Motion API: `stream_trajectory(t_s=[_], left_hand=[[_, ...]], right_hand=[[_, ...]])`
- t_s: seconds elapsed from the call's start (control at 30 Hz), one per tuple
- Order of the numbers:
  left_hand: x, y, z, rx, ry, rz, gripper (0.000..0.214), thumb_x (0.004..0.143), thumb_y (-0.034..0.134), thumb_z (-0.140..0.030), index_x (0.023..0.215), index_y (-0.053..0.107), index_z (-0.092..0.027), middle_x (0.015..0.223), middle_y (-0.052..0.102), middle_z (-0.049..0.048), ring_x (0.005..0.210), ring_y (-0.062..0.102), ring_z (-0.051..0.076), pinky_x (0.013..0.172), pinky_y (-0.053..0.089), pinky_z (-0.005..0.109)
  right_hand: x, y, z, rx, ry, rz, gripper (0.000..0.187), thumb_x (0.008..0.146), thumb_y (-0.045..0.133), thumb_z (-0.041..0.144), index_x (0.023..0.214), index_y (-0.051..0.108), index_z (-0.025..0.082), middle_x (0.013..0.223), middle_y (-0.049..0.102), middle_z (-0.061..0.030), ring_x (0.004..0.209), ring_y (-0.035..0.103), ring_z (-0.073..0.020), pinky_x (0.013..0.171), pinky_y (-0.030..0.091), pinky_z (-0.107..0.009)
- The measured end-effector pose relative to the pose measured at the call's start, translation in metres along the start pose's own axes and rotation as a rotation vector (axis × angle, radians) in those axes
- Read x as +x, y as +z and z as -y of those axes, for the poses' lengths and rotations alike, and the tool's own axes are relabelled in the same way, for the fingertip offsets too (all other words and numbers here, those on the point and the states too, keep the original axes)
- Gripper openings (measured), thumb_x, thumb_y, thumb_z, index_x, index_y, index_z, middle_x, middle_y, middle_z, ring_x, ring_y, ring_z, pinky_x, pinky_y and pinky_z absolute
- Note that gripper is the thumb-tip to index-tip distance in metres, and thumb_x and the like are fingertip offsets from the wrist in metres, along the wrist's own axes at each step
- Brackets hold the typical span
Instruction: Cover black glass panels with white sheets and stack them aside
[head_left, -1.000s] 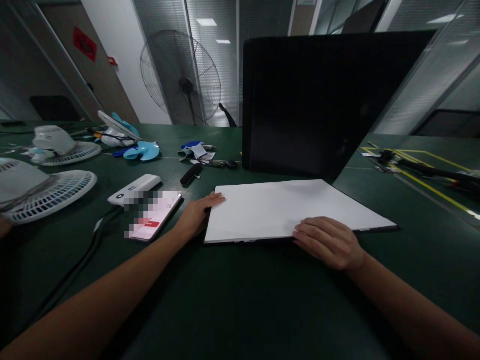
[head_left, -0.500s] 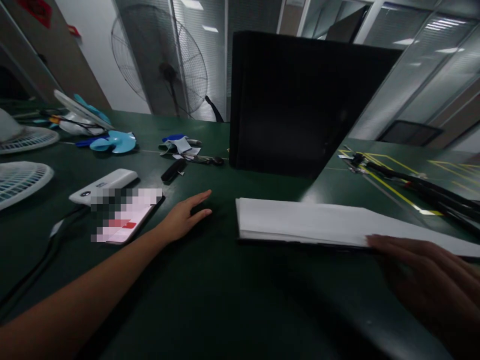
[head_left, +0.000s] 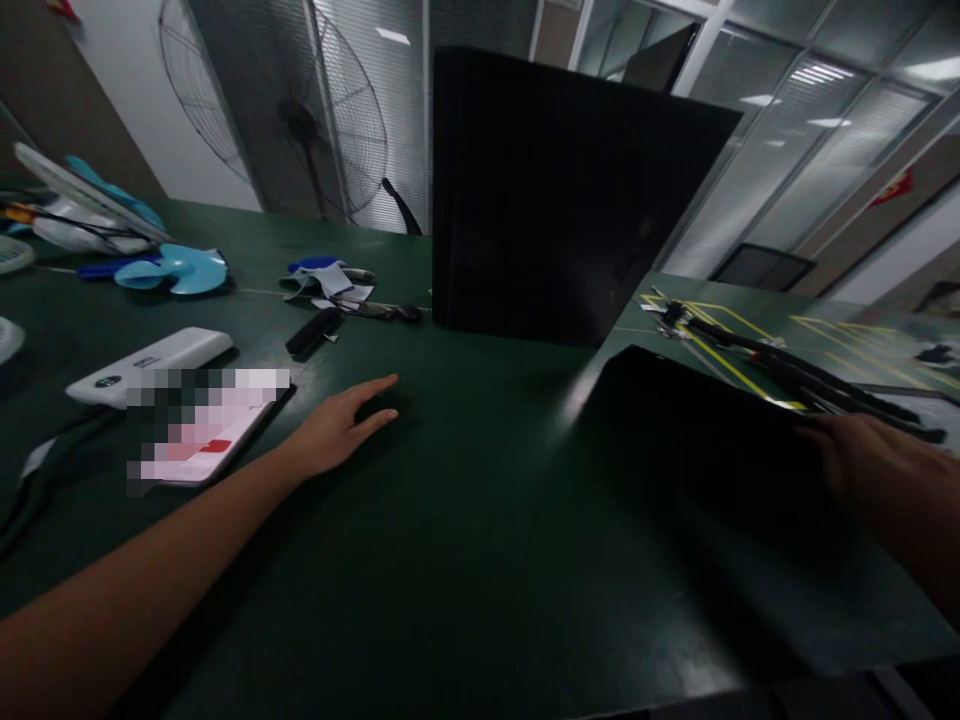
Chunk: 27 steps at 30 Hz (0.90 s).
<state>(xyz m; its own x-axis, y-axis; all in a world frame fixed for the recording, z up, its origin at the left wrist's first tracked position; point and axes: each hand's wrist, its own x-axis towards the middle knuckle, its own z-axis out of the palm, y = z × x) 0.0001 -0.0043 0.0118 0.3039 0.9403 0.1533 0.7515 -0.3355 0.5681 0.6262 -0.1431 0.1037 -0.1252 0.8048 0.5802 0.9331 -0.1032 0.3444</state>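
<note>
My right hand [head_left: 892,465] grips the right edge of a black-backed paper pad [head_left: 720,440], which is tilted up over the right side of the table. Its dark face is turned toward me, and the white sheets seen earlier are hidden. Exactly what kind of pad or folder it is, I cannot make out. My left hand [head_left: 341,430] rests on the green table [head_left: 465,560], thumb and fingers apart, holding nothing. Just left of it lies a phone [head_left: 217,445] with a lit, partly blurred screen.
Behind stands a large black panel [head_left: 570,200]. A white device with a cable [head_left: 150,365], a black stick-like item [head_left: 313,332], blue fan blades [head_left: 176,270] and small scraps [head_left: 330,280] lie leftward. Black rods [head_left: 757,350] lie at right, near yellow tape lines.
The pad has moved to the right and tipped up, so its black side shows instead of white paper. My view has turned somewhat right. The left hand stays on the table.
</note>
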Motion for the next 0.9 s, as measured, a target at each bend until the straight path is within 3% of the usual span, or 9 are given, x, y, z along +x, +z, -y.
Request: stream_trajectory(t_s=[0.1,0.2,0.3,0.37,0.53,0.6,0.67,0.8,0.9], left_hand=[[-0.001,-0.002,-0.002,-0.004,-0.004,0.007,0.069,0.094,0.051,-0.058,0.154,0.047,-0.024,0.156,0.052,0.0078,0.138,0.055,0.032,0.111,0.047,0.047],[-0.003,-0.004,-0.004,-0.002,-0.003,0.013,0.069,0.095,0.050,-0.057,0.155,0.045,-0.023,0.157,0.051,0.0088,0.137,0.056,0.033,0.107,0.050,0.047],[-0.003,-0.006,-0.003,0.001,0.005,0.014,0.069,0.096,0.049,-0.057,0.155,0.044,-0.022,0.157,0.051,0.0094,0.137,0.056,0.033,0.108,0.049,0.048],[-0.003,-0.006,-0.002,0.004,0.012,0.012,0.070,0.096,0.048,-0.058,0.155,0.044,-0.021,0.157,0.051,0.0101,0.138,0.055,0.032,0.112,0.046,0.048],[-0.001,-0.004,0.002,-0.025,0.018,-0.015,0.071,0.098,0.041,-0.064,0.154,0.047,-0.019,0.155,0.054,0.0101,0.137,0.056,0.031,0.115,0.043,0.047],[0.000,-0.002,0.003,-0.051,0.013,-0.035,0.073,0.099,0.037,-0.067,0.152,0.049,-0.019,0.153,0.055,0.0101,0.137,0.056,0.031,0.116,0.043,0.046],[0.001,-0.002,0.003,-0.077,0.000,-0.071,0.073,0.100,0.033,-0.068,0.150,0.052,-0.018,0.152,0.057,0.0099,0.138,0.055,0.031,0.116,0.041,0.046],[-0.002,-0.003,0.002,-0.118,0.003,-0.143,0.069,0.103,0.028,-0.066,0.143,0.060,-0.020,0.150,0.059,0.0077,0.139,0.054,0.030,0.120,0.037,0.047],[-0.005,-0.004,0.000,-0.113,0.064,-0.130,0.064,0.104,0.029,-0.064,0.135,0.066,-0.021,0.152,0.057,0.0069,0.140,0.053,0.028,0.121,0.036,0.047]], right_hand=[[0.014,0.013,-0.010,-0.130,-0.136,0.064,0.023,0.097,0.058,0.029,0.113,0.066,0.013,0.093,0.072,-0.0166,0.076,0.069,-0.0238,0.054,0.036,-0.032],[0.027,0.029,-0.019,-0.085,-0.215,0.016,0.030,0.100,0.052,0.027,0.121,0.066,0.012,0.114,0.072,-0.0199,0.097,0.072,-0.0261,0.070,0.048,-0.033],[0.030,0.029,-0.013,-0.087,-0.216,-0.026,0.035,0.100,0.046,0.020,0.130,0.061,0.009,0.135,0.063,-0.0221,0.121,0.064,-0.0272,0.090,0.051,-0.034],[0.024,0.017,0.004,-0.081,-0.225,-0.047,0.040,0.099,0.043,0.016,0.137,0.056,0.009,0.145,0.056,-0.0212,0.133,0.056,-0.0284,0.103,0.048,-0.038],[-0.010,-0.045,0.084,0.104,-0.411,-0.128,0.063,0.098,0.043,0.019,0.160,0.033,0.025,0.155,0.048,-0.0083,0.138,0.051,-0.0258,0.113,0.042,-0.043],[-0.026,-0.068,0.125,0.210,-0.535,-0.133,0.066,0.097,0.044,0.017,0.161,0.030,0.019,0.153,0.050,-0.0099,0.140,0.049,-0.0255,0.114,0.040,-0.042],[-0.040,-0.081,0.168,0.314,-0.622,-0.133,0.059,0.096,0.042,0.012,0.155,0.041,0.013,0.148,0.055,-0.0106,0.138,0.051,-0.0238,0.112,0.041,-0.038],[-0.061,-0.082,0.252,0.430,-0.568,-0.057,0.039,0.098,0.048,0.017,0.134,0.063,0.016,0.144,0.060,-0.0077,0.133,0.056,-0.0256,0.107,0.047,-0.039],[-0.047,-0.069,0.283,0.572,-0.623,0.130,0.042,0.100,0.056,0.037,0.136,0.062,0.019,0.147,0.057,-0.0073,0.132,0.057,-0.0272,0.104,0.052,-0.042]])
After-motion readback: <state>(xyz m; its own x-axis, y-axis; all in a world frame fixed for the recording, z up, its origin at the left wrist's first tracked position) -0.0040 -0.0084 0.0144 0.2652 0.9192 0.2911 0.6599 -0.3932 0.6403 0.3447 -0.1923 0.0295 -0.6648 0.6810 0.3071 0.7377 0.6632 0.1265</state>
